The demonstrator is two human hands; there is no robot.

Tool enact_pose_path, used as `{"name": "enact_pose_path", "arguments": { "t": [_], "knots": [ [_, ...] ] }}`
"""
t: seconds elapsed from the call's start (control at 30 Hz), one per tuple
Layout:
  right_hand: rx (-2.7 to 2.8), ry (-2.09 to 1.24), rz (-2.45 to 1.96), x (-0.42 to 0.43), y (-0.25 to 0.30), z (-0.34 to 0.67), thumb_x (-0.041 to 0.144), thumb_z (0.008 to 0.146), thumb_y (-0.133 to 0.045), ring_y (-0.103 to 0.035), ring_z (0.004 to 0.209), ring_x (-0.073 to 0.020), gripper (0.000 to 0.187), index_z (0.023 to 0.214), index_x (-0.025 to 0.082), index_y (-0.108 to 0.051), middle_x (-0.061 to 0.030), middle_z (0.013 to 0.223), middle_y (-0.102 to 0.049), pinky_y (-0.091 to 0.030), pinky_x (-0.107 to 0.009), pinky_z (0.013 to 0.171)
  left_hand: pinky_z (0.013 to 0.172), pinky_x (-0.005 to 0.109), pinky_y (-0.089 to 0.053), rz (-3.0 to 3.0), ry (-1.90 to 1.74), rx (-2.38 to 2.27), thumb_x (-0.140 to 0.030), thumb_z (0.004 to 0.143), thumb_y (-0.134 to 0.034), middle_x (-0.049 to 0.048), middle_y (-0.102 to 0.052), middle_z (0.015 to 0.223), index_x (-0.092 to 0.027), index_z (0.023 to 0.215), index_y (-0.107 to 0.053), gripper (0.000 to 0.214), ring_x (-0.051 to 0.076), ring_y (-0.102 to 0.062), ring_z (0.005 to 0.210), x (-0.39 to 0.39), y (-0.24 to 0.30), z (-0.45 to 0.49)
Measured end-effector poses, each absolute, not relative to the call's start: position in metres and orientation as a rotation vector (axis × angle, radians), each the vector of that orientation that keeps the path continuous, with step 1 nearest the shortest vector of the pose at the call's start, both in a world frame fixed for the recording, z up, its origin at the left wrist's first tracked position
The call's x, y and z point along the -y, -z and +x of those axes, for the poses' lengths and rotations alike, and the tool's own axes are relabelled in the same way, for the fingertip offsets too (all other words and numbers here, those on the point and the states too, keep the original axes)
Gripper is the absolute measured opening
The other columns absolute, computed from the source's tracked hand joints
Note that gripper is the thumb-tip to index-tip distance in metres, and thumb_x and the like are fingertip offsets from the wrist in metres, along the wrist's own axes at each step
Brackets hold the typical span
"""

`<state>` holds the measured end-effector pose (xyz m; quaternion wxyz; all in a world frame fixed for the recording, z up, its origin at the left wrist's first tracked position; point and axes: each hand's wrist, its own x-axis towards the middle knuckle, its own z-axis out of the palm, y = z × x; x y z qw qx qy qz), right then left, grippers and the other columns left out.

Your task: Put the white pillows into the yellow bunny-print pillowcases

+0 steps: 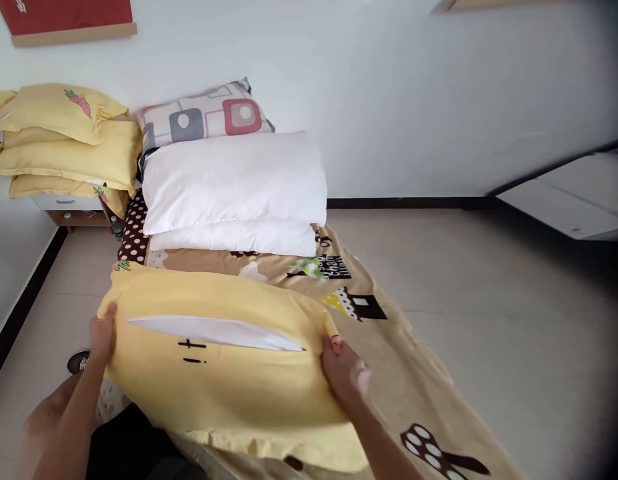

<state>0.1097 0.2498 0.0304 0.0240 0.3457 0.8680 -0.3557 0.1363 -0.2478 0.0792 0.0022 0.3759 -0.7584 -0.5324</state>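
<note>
Hands (345, 375) hold the yellow pillow (229, 373) lengthwise left-to-right, slit (216, 331) upward.

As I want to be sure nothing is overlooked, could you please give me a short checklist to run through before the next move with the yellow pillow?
1. Left hand gripping one end of the yellow pillow: ok.
2. Right hand gripping the opposite end: ok.
3. Slit in the cover closed: not ok; it gapes, showing white filling.
4. White pillows stacked beyond the held one: ok.
5. Filling reaching every corner: cannot tell; the cover hides it.
6. Pile of yellow pillows beside the bed steady: cannot tell.
</note>
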Motion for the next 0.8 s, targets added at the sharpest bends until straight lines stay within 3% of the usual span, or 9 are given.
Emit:
{"name": "enact_pose_path", "arguments": {
  "t": [0.1,0.2,0.3,0.43,0.53,0.67,0.8],
  "knots": [
    [-2.8,0.874,1.145,-0.273,-0.033,0.14,0.046,0.086,-0.038,-0.061,0.088,-0.0348,0.03,0.08,0.023,-0.056,-0.0151,0.078,-0.063,-0.046,-0.051,0.082,0.062,0.035,-0.049,1.151,1.361,2.478,-0.075,0.084,-0.038,0.0132,-0.069,0.083,-0.015,0.082,-0.062,0.064,0.029,-0.065,0.08,0.262,-0.097,0.141],
    [-2.757,0.69,1.321,-0.266,-0.013,0.187,0.056,0.088,-0.028,-0.063,0.081,-0.0344,0.042,0.078,0.025,-0.056,-0.0146,0.074,-0.063,-0.049,-0.051,0.075,0.066,0.035,-0.047,0.954,1.027,2.732,-0.071,0.089,-0.028,0.0105,-0.064,0.072,-0.018,0.074,-0.061,0.064,0.028,-0.064,0.077,0.259,-0.093,0.13],
    [-2.618,0.687,1.413,-0.229,0.024,0.224,0.063,0.086,-0.027,-0.065,0.076,-0.0366,0.047,0.067,0.029,-0.053,-0.0117,0.066,-0.062,-0.051,-0.055,0.069,0.076,0.039,-0.047,0.811,0.771,3.013,-0.062,0.093,-0.025,0.0143,-0.068,0.081,-0.016,0.088,-0.065,0.061,0.033,-0.065,0.085,0.254,-0.065,0.118],
    [-2.724,0.593,1.492,-0.194,0.062,0.227,0.052,0.091,-0.03,-0.063,0.103,-0.0379,0.041,0.072,0.025,-0.055,-0.014,0.09,-0.066,-0.049,-0.059,0.088,0.075,0.042,-0.046,0.797,0.617,3.217,-0.057,0.095,-0.021,0.0184,-0.07,0.093,-0.014,0.11,-0.064,0.063,0.037,-0.066,0.089,0.257,-0.022,0.112],
    [-2.733,0.408,1.541,-0.197,0.073,0.208,0.043,0.095,-0.026,-0.061,0.107,-0.0367,0.04,0.077,0.024,-0.056,-0.0149,0.097,-0.065,-0.048,-0.057,0.089,0.073,0.041,-0.045,0.703,0.493,3.271,-0.054,0.096,-0.02,0.0183,-0.069,0.088,-0.013,0.102,-0.064,0.06,0.036,-0.066,0.086,0.259,-0.01,0.099],
    [-2.646,0.385,1.554,-0.207,0.082,0.193,0.03,0.094,-0.027,-0.058,0.105,-0.0377,0.035,0.077,0.025,-0.057,-0.0151,0.094,-0.064,-0.045,-0.056,0.087,0.076,0.038,-0.046,0.593,0.55,3.333,-0.046,0.096,-0.028,0.0139,-0.067,0.078,-0.02,0.077,-0.057,0.043,0.029,-0.066,0.081,0.254,-0.01,0.072],
    [-2.605,0.247,1.57,-0.199,0.087,0.194,0.022,0.09,-0.035,-0.057,0.094,-0.0361,0.03,0.071,0.021,-0.059,-0.0182,0.086,-0.06,-0.041,-0.046,0.077,0.08,0.042,-0.048,0.575,0.891,3.38,-0.049,0.092,-0.031,0.0143,-0.068,0.083,-0.023,0.073,-0.052,0.039,0.029,-0.066,0.085,0.263,-0.011,0.061]
  ]
}}
